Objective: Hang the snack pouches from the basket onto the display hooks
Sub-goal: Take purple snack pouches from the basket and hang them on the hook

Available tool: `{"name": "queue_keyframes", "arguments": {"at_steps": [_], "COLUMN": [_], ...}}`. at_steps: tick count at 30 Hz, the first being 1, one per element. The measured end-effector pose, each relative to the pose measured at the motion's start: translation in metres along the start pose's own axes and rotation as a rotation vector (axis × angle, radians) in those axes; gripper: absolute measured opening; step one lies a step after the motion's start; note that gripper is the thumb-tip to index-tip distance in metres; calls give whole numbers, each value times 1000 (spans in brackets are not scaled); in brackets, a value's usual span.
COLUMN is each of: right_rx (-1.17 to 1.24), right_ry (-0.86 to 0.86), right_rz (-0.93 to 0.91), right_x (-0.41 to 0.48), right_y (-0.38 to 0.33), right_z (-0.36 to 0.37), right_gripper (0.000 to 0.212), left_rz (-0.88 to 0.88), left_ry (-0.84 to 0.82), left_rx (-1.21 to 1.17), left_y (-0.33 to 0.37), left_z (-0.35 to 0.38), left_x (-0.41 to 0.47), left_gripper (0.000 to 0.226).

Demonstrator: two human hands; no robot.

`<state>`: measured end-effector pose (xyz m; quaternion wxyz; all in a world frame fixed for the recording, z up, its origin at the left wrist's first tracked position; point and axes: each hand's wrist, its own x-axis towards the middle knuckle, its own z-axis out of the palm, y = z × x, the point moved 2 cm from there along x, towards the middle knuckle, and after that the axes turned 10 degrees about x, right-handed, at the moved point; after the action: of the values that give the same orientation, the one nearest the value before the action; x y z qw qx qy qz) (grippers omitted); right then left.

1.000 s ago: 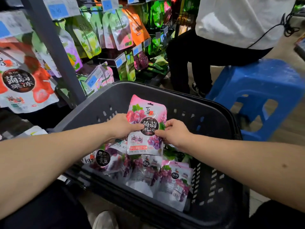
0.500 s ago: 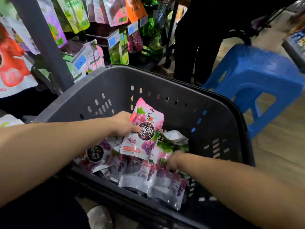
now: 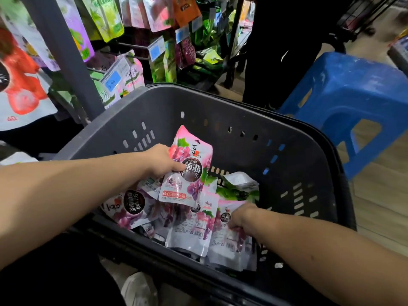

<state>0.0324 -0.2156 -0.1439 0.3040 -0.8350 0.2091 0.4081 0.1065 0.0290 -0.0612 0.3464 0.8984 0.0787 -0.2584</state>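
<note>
Early stage, I'd judge. L hand (image 3: 163, 161) grips one pink grape-print foil snack pouch (image 3: 187, 171) over the grey plastic basket (image 3: 242, 111), left side. R hand (image 3: 240, 217) rests in the pouch pile (image 3: 192, 228) at near edge; grip can't tell. Plenty left to hang.

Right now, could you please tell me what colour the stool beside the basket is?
The stool is blue; the head view shows it best.

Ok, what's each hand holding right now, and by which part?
Left hand pinches the raised grape pouch by its left edge. Right hand rests on the pouch pile; grip hidden.
</note>
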Motion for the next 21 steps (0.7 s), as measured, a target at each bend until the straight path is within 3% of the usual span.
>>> {"name": "queue_keyframes", "arguments": {"at_steps": [4,7,11,14,16,21], "right_rx": [-56,-4,194,505,697,847], "right_ry": [94,85,245,185,82,22], "right_rz": [6,-162,-349,-459,-509,-583], "right_x": [-8,-26,-60,-77,-88,-99], "right_y": [-7,-37,-60,-68,-70,-73], "right_z": [-14,-45,-97,-120,-124,-123], "right_gripper": [20,22,13,26,27,22], "left_rz": [10,13,-11,-7,17,99], "left_ry": [21,71,135,178,175,165], "left_rx": [-54,-54,-100,-132,-191,-69], "left_y": [-4,-7,-6,1,3,19], "left_z": [-9,-19,-36,-47,-51,-54], "left_x": [-3,-10,-27,-45,-53,-75], "left_gripper": [24,28,32,29,40,33]}}
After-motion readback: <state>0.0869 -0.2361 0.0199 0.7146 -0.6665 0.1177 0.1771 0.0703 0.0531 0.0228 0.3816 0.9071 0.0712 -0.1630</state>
